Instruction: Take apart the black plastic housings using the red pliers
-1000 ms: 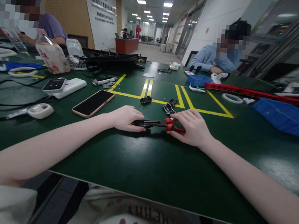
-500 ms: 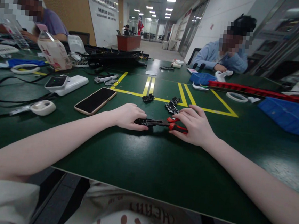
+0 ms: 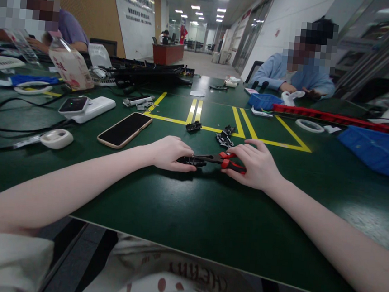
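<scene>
My left hand (image 3: pixel 169 154) is closed around a small black plastic part (image 3: pixel 196 162), just above the green table (image 3: pixel 182 208). In my right hand (image 3: pixel 257 165) are long-nose pliers (image 3: pixel 233 164) with red and black handles. Their jaws point left and reach the upper side of the black part; whether the tips grip it I cannot tell. Beyond my hands lie a small black piece (image 3: pixel 193 127) and a black and silver piece (image 3: pixel 224 138).
Left of my hands are a phone (image 3: pixel 125 130), a white device (image 3: pixel 95 109) and a cream-coloured round object (image 3: pixel 57 138) near black cables. Blue trays (image 3: pixel 378 150) and a white ring (image 3: pixel 309 125) are to the right. Two people sit across the table.
The black part has turned slightly in my left hand, and the plier jaws now lie along its upper edge. The person at the right has lowered a hand from the face.
</scene>
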Available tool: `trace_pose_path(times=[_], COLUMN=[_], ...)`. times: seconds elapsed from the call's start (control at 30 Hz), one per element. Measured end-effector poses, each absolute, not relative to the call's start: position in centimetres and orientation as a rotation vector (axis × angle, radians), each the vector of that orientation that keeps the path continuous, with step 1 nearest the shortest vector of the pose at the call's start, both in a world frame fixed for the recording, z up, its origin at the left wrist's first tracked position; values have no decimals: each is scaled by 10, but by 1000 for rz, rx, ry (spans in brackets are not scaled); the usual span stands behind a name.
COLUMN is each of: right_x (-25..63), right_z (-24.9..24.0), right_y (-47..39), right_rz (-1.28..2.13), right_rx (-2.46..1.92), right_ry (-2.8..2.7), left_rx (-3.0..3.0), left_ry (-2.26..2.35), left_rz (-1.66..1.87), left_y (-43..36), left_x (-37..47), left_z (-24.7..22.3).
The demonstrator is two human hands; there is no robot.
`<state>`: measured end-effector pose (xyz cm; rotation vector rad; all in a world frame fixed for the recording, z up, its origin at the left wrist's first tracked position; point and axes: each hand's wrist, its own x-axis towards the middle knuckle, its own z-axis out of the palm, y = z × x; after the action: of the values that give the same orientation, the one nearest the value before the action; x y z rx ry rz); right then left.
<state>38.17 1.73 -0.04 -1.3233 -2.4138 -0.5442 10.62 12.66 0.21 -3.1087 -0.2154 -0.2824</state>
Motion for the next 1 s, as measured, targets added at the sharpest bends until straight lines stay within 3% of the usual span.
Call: trace_pose_path(times=[1.0], right_x=[388], right_z=[-4], right_y=[22], right_rz=[-621], right_rx=[-1193], right_ry=[-2410], left_rx=[-2983], left_ry=[-339], left_rz=[-301], left_y=[123], left_x=[108], left_z=[1])
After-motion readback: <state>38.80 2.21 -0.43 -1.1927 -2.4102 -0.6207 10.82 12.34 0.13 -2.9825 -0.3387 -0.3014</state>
